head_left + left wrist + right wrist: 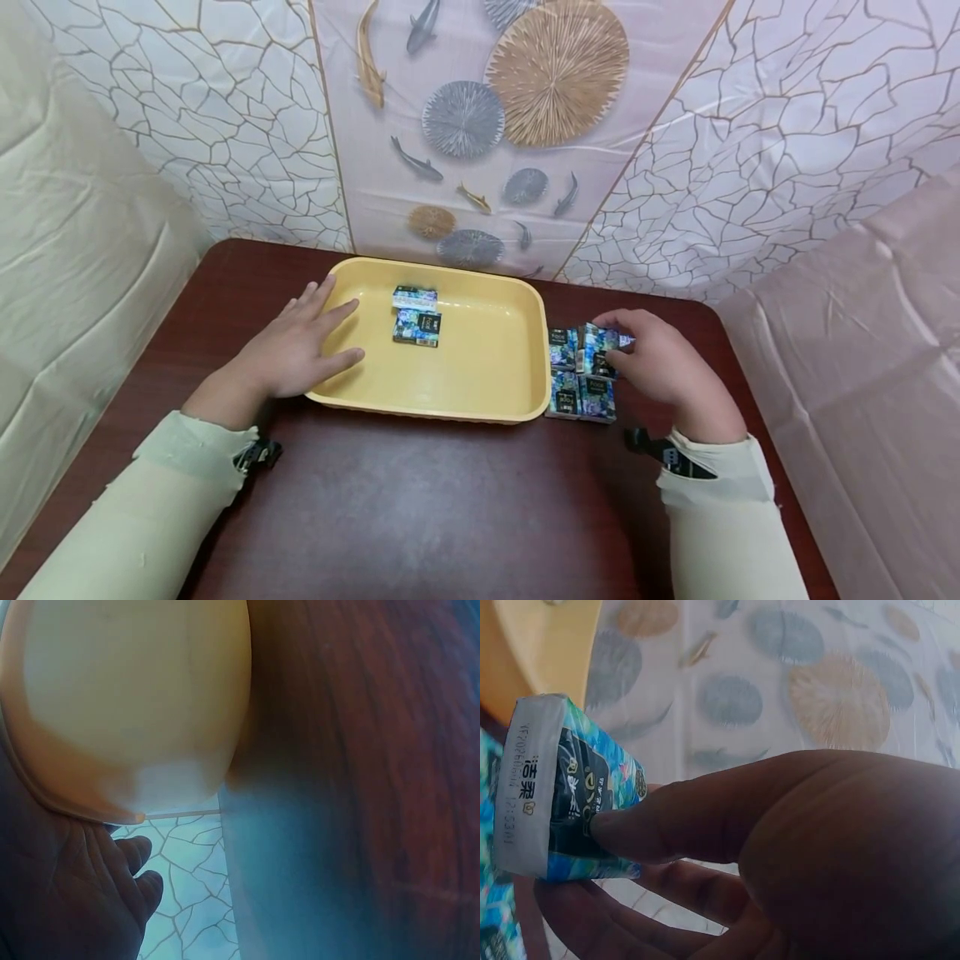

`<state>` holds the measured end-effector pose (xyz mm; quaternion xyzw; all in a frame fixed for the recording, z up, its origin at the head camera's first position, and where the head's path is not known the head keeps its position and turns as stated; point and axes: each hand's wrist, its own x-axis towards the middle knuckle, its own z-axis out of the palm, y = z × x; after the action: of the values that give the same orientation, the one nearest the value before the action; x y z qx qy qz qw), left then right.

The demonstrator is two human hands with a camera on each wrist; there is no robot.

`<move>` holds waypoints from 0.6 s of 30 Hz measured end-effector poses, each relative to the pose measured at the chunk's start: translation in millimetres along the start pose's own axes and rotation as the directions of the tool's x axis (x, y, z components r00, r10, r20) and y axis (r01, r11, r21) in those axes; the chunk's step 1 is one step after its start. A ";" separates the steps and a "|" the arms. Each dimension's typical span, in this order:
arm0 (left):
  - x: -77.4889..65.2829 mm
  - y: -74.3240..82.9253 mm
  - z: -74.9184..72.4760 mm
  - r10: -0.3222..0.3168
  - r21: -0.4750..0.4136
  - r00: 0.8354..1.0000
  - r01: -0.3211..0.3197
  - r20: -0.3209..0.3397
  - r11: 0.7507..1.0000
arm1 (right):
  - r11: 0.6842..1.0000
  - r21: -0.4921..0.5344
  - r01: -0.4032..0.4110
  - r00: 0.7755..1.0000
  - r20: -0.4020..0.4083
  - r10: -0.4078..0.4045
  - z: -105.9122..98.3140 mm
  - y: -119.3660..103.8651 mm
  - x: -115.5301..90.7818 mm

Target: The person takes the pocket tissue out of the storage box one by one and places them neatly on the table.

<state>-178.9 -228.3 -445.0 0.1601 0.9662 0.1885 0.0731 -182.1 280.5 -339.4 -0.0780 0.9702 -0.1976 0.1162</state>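
Note:
My right hand pinches a blue patterned tissue packet between thumb and fingers, at the right of a yellow tray. In the right wrist view the thumb presses the dark label of this packet, whose white printed end faces the camera. Beside and below it on the table lie more such packets. Across the tray's left side my left hand rests with its fingers spread, holding no packet. Two packets lie inside the tray, one behind the other.
The tray stands on a dark red wooden table, near its back edge. A patterned curtain hangs behind the table. Pale cloth walls close in both sides.

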 end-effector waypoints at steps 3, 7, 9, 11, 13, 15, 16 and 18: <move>0.0 -0.5 0.5 -0.004 0.001 1.000 0.004 0.005 1.000 | 1.000 0.010 -0.026 1.000 0.013 0.026 3.5 12.3 -4.4; 0.2 -1.3 1.3 -0.006 -0.002 1.000 0.006 0.007 1.000 | 0.999 0.026 -0.045 0.999 0.032 0.044 8.1 28.5 -9.0; 0.3 -1.4 1.6 -0.002 -0.005 1.000 0.002 0.003 1.000 | 0.999 0.026 -0.034 0.999 0.032 0.033 9.7 36.6 -11.1; 0.3 -1.3 1.8 0.002 -0.010 1.000 -0.002 -0.002 1.000 | 0.999 0.032 -0.028 0.999 0.033 0.027 10.8 43.6 -13.0; 0.4 -1.5 1.9 0.005 -0.008 1.000 -0.005 -0.004 1.000 | 1.000 0.027 -0.015 0.999 0.031 0.014 11.3 50.4 -14.2; 0.5 -1.7 1.8 0.004 -0.006 1.000 -0.004 -0.004 1.000 | 0.999 0.033 -0.014 0.999 0.038 0.012 11.9 56.8 -15.1; 0.6 -1.8 1.7 0.003 -0.005 1.000 -0.003 -0.003 1.000 | 0.999 0.035 -0.010 0.999 0.041 0.008 12.3 60.0 -15.3; 0.9 -2.2 1.8 0.000 -0.001 1.000 0.000 -0.003 1.000 | 0.999 0.038 -0.004 0.999 0.050 0.002 13.1 65.9 -15.5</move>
<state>-180.0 -229.3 -447.6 0.1601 0.9662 0.1890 0.0717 -170.9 338.7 -374.6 -0.0792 0.9632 -0.2140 0.1421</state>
